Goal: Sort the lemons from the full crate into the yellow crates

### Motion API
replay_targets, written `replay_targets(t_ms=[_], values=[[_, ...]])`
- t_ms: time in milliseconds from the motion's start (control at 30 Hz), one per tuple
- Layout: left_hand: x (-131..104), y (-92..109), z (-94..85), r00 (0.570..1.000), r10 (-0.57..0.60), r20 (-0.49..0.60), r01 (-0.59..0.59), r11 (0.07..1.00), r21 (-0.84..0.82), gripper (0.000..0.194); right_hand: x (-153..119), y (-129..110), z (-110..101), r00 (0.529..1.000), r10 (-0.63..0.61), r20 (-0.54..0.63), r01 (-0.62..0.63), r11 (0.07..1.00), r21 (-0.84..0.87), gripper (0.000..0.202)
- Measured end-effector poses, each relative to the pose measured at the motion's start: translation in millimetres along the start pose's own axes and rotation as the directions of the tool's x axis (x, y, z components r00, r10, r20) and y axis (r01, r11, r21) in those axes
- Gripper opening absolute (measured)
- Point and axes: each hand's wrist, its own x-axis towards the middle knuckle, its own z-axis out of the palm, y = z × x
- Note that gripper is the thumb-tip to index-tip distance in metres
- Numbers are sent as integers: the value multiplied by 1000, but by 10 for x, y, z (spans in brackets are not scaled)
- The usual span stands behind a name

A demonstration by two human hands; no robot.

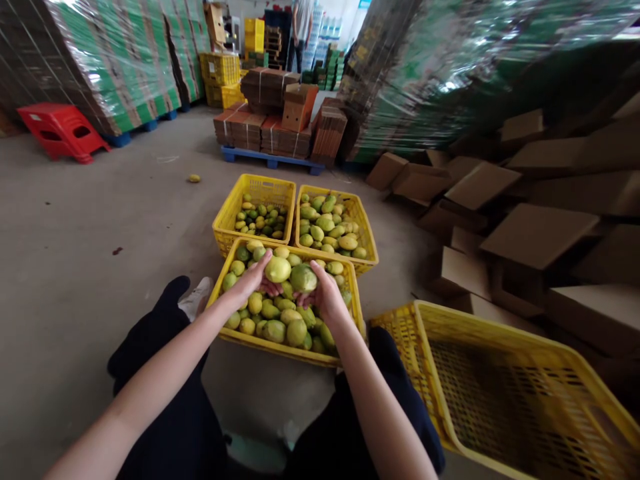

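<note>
My left hand (257, 279) is closed around a yellow-green lemon (278, 269), with the thumb on its upper left side. A greener lemon (303, 279) sits in my right hand (324, 293), gripped with the thumb on top. Both hands are side by side above a yellow plastic crate (287, 353) filled with yellow and green lemons (274, 331). The fingers under the fruit are partly hidden. Behind this crate stand two more yellow crates: the left one (227, 230) holds smaller, darker green and yellow fruit, and the right one (370, 233) holds larger lemons.
At my right is a tilted yellow crate (440, 400) with nothing visible inside. Cardboard boxes (540, 233) pile up beyond it. Flattened cartons rest on a blue pallet (273, 160) ahead. A red stool (63, 130) and a stray fruit (194, 179) are on the floor. A person (301, 27) stands far back.
</note>
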Motion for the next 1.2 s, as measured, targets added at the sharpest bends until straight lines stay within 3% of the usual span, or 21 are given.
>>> replay_targets(t_ms=[100, 233, 367, 433, 500, 567, 667, 733, 833, 933, 1100, 1200], values=[[-27, 78, 36, 983, 182, -20, -181, 982, 47, 76, 0, -20, -11, 983, -149, -107, 149, 989, -6, 47], [-96, 138, 85, 906, 422, -2, -416, 894, 165, 81, -15, -73, -29, 879, -452, -150, 428, 888, -167, 57], [-116, 110, 98, 851, 526, -17, -505, 825, 255, 63, -30, -75, -51, 749, -662, -34, 596, 695, -402, 50], [-115, 102, 93, 844, 536, -18, -510, 813, 283, 59, -30, -61, -63, 687, -727, -6, 634, 603, -484, 48], [-119, 111, 86, 856, 515, -37, -483, 825, 294, 60, -17, -48, -76, 658, -753, -25, 633, 570, -524, 47], [-131, 129, 77, 881, 470, -57, -439, 856, 272, 62, 11, -37, -88, 700, -712, -48, 606, 629, -487, 48], [-142, 144, 50, 921, 382, -82, -366, 917, 156, 64, 70, -21, -100, 814, -577, -63, 538, 791, -293, 53], [-134, 139, 24, 940, 326, -104, -323, 945, 47, 57, 100, -12, -94, 851, -516, -93, 499, 851, -162, 54], [-112, 111, -3, 958, 247, -144, -259, 963, -77, 44, 104, -5, -53, 873, -471, -129, 464, 882, -77, 48], [-105, 79, 11, 960, 217, -179, -233, 969, -76, 40, 77, 2, 12, 885, -444, -141, 438, 896, -68, 45], [-123, 75, 60, 964, 224, -140, -217, 974, 66, 48, 69, 38, 89, 916, -380, -128, 375, 925, -63, 58], [-121, 99, 61, 970, 196, -147, -189, 980, 57, 56, 63, 28, 96, 913, -395, -104, 387, 918, -90, 59]])
